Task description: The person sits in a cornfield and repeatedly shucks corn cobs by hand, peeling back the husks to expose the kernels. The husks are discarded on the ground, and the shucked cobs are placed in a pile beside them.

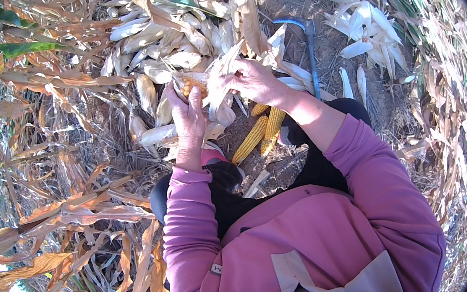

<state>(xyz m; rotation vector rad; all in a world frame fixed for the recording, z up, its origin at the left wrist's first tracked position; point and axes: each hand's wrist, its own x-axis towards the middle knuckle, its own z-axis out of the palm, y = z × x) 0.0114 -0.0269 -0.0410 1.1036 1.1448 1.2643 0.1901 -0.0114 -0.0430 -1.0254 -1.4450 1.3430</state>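
Observation:
My left hand [187,112] grips an ear of corn [190,85] whose yellow kernels show at one end through the opened husk. Pale dry husk leaves [221,85] are pinched in my right hand [258,80], just to the right of the kernels. The rest of the ear is hidden by husk and fingers. Below my hands, several bare yellow cobs [252,140] lie on the soil between my feet. A heap of ears still in their husks [170,43] spreads in front of me, beyond my left hand.
A sickle [312,56] with a bluish curved end lies on the ground ahead of my right knee. Loose stripped husks [363,24] are piled farther right. Dry corn stalks and leaves [86,211] crowd the left side. An upright dry stalk [246,9] stands beyond my right hand.

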